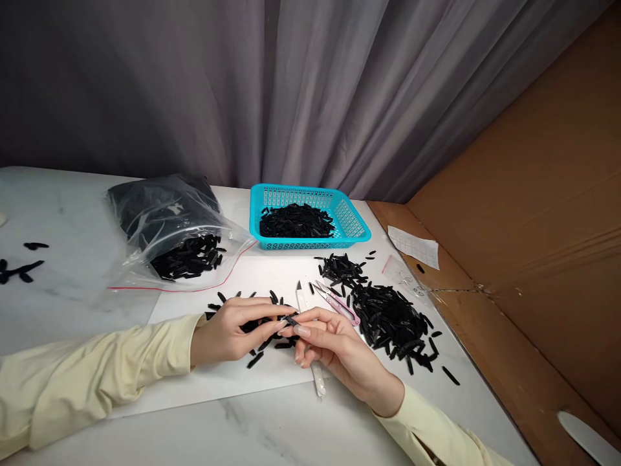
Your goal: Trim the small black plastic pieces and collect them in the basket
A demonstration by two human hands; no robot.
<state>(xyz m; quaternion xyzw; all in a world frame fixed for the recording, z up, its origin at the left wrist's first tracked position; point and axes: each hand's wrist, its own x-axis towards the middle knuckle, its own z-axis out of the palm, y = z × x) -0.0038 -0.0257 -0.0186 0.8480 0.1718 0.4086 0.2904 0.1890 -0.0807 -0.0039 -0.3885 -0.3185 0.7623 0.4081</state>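
Note:
My left hand (237, 329) and my right hand (334, 346) meet over a white sheet (184, 362), fingertips pinched on one small black piece (291, 320). Loose black pieces (255, 360) lie under and around my left hand. Just behind my right hand are pink-handled snips (339, 305) with their blades apart. A white-handled craft knife (317, 378) runs beneath my right hand, its blade pointing away from me. Right of the snips spreads a large heap of black pieces (391, 323), with a smaller heap (341, 268) behind it.
A blue basket (310, 243) holding black pieces stands at the back. Left of it lies an open clear zip bag (140, 265) with more pieces. A small plastic bag (405, 275) and a paper slip (414, 247) lie at the right, by a cardboard wall (533, 213).

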